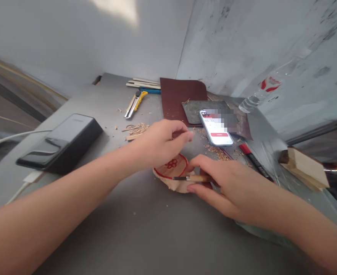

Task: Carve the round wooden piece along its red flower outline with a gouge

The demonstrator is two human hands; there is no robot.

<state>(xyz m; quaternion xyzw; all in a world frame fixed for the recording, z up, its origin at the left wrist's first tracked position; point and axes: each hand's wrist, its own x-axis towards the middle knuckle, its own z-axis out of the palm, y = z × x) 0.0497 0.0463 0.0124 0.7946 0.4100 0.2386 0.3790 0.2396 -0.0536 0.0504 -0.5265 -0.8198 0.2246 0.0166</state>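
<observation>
A pale wooden piece (178, 185) with rough cut edges lies on the grey table (122, 236), marked with a red curved line and a red flower. My right hand (216, 179) grips a small carving tool (195, 178) with a wooden handle and a dark metal tip; the tool lies across the piece, tip pointing left. My left hand (168, 141) hovers over the upper left of the piece, fingers bent and slightly apart, with nothing visible in them.
Around lie a yellow box cutter (136, 103), wood shavings (136, 130), brown leather (182, 97), a lit phone (216, 128), a red-capped marker (255, 162), a wood block (305, 168), a black device (62, 141) with cables and a clear bottle (267, 86).
</observation>
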